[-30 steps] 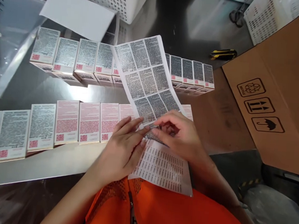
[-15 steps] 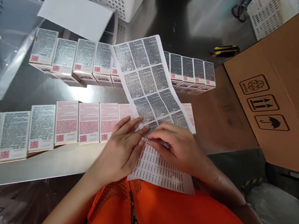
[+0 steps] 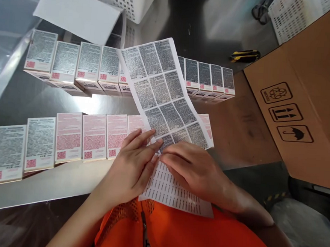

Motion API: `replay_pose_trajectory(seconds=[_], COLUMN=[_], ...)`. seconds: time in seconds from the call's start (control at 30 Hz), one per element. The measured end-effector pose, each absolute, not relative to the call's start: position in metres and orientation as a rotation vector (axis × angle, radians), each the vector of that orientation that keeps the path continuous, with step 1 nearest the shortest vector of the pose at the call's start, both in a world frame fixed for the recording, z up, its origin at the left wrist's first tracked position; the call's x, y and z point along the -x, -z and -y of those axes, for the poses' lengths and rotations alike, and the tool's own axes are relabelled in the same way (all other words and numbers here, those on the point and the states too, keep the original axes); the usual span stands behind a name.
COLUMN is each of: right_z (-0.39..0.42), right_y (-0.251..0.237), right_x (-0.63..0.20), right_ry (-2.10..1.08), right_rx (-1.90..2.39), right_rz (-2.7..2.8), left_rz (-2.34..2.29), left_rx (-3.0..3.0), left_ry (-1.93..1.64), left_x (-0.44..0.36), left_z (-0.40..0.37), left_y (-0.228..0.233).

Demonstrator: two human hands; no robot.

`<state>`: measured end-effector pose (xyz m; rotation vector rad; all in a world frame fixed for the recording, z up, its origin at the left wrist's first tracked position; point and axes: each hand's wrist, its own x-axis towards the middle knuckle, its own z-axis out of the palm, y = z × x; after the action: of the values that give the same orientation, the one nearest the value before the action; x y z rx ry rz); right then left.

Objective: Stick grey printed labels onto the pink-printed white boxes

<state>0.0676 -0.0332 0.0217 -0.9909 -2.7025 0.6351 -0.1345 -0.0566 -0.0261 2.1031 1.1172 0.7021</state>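
Note:
A sheet of printed labels (image 3: 167, 88) bends over near my waist, its grey text labels facing up and its lined backing (image 3: 174, 184) folded toward me. My left hand (image 3: 134, 162) grips the sheet's left edge at the bend, thumb below and fingers on top. At the same bend, my right hand (image 3: 193, 167) has its fingers pressed together on the sheet; its fingertips are partly hidden. Beyond the hands stands a row of small boxes, some with pink text (image 3: 95, 135), others with a grey label (image 3: 40, 143). Part of that row is behind the sheet.
Farther back runs a second row of grey-labelled boxes (image 3: 89, 60). A cardboard carton (image 3: 305, 92) stands at the right, with a yellow-black utility knife (image 3: 244, 56) beside it. White perforated baskets (image 3: 125, 0) and a blank white sheet (image 3: 79, 14) are at the back.
My right fingers have closed together and curled down slightly at the bend. The left hand keeps its grip. The whole view has shifted a little.

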Motion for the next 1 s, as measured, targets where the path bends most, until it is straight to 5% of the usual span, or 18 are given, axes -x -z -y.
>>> replay_pose_trajectory(seconds=[0.43,0.73,1.0], right_z=[0.024,-0.029,-0.028], right_y=[-0.029,-0.001,0.000], right_x=[-0.075,-0.099,-0.092], right_ry=[-1.057,-1.321,-1.252], right_rx=[1.032,1.599,1.699], right_rz=[2.496,1.860,1.841], left_rz=[-1.133,-1.097,-1.097], left_rx=[-2.089,-2.109,-2.116], left_ry=[-0.696,-0.708,-0.722], left_x=[0.134,0.135,0.136], left_z=[0.056,0.056,0.056], left_y=[0.025,0.029,0.030])
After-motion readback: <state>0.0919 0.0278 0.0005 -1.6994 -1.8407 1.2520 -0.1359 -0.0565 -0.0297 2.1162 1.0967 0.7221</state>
